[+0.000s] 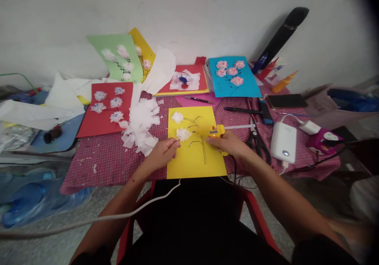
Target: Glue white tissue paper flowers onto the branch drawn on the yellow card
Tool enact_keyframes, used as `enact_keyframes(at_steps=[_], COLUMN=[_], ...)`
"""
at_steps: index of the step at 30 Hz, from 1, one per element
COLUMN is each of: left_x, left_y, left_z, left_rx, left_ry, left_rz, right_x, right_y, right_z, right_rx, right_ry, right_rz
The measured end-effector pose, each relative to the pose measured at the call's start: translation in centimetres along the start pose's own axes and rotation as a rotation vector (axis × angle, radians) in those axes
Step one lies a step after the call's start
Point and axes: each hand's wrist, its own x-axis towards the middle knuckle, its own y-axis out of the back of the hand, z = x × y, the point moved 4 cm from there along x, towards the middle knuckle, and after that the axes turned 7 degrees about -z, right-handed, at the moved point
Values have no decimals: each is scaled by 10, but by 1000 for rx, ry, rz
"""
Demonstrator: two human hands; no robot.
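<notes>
A ruffled white paper flower was over a rectangular yellow paper sheet, beside the left hand, fingers curled, their grip unclear. The right hand gripped a yellow plastic glue gun. The sheet lay on a red-checked, cloth-covered table.
</notes>
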Motion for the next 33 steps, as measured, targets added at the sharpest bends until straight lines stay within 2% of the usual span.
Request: enact_keyframes(at_steps=[6,11,16,23,28,33], left_x=[2,0,-3,-3,-4,4], left_y=[-3,-3,-5,-8,-9,5], left_z=[5,3,-2,-2,2,18], left_rx=[165,306,378,337,320,173], left_ry=[-72,-71,-88,-98,-119,-166], left_rz=[8,15,-10,-2,-11,87], right_x=[0,-4,-10,-9,-9,-15], right_y=[1,1,-9,-15,-12,-6], right_z=[4,4,-1,1,8,5], right_rx=[46,39,39,-6,-40,54], right_ry=[3,-17,-5,122,77,47], right_rz=[-13,6,-39,8,13,20])
